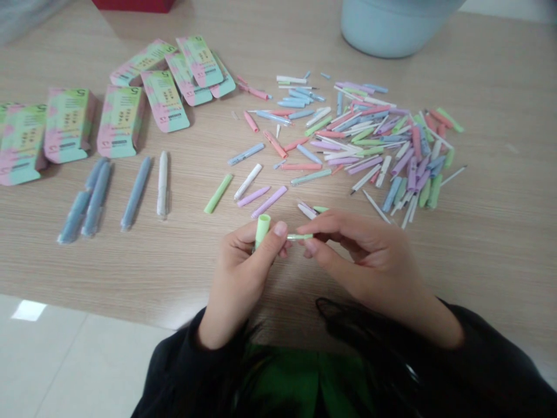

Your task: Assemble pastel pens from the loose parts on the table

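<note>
My left hand (243, 261) is closed around a light green pen cap (261, 227), its open end turned up. Between my two hands lies a slim pen piece (299, 237), partly clear and partly green. My left thumb and fingers are at its left end, and the fingertips of my right hand (363, 249) pinch its right end. Just beyond my right fingers rest a white pen part (307, 210) and a green one, partly hidden. Farther off on the table are a green pen barrel (218, 193), a white pen part (248, 182) and a purple pen part (269, 201).
A large heap of coloured pen parts and white refills (369, 133) spreads over the right middle. Several assembled pens (137, 193) lie at left. Printed boxes (119, 122) stand or lie behind them. A light blue tub (391, 29) and a red box (133, 4) are at the back.
</note>
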Demonstrator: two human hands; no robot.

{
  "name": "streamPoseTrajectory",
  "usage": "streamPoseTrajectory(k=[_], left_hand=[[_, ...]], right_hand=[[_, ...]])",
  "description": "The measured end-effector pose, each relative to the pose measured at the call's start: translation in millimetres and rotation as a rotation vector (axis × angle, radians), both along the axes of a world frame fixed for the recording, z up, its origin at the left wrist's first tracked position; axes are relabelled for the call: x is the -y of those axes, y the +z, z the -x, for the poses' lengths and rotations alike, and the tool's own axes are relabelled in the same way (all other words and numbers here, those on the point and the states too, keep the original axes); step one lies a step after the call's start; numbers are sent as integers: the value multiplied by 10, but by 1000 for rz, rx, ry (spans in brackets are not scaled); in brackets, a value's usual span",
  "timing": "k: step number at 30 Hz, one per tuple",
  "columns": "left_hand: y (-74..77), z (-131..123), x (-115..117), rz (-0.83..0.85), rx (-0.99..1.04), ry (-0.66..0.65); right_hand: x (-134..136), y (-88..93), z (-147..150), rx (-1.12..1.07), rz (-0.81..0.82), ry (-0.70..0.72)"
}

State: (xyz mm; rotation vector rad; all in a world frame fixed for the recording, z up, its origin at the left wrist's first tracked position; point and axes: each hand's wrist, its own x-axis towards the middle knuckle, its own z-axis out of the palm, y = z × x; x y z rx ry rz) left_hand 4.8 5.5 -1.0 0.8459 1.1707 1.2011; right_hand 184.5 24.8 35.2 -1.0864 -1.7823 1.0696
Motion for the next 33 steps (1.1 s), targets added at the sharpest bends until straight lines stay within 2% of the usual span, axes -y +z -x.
streamPoseTrajectory(k=[4,7,9,15,19,24,33], left_hand=[[21,-16,-13,46,66,63],[50,-38,-20,91,95,11],[58,-49,-20,108,84,-23],[54,-57,-28,126,68,-32],[52,-60,-37,126,69,-45],[16,-60,-35,83,48,-65],[-3,-48,-20,26,31,-118]], right_hand=[[-44,-1,-91,-256,173,-175],[-99,-21,-140,-468,348,-149],[-119,-42,-148,-511,382,-110],[-127,-109,-146,-352,306,-56],[-122,-105,-106,-342,308,-42],[-98,-62,-28,-190,151,-68],[-19,-84,47,-185,119,-79]])
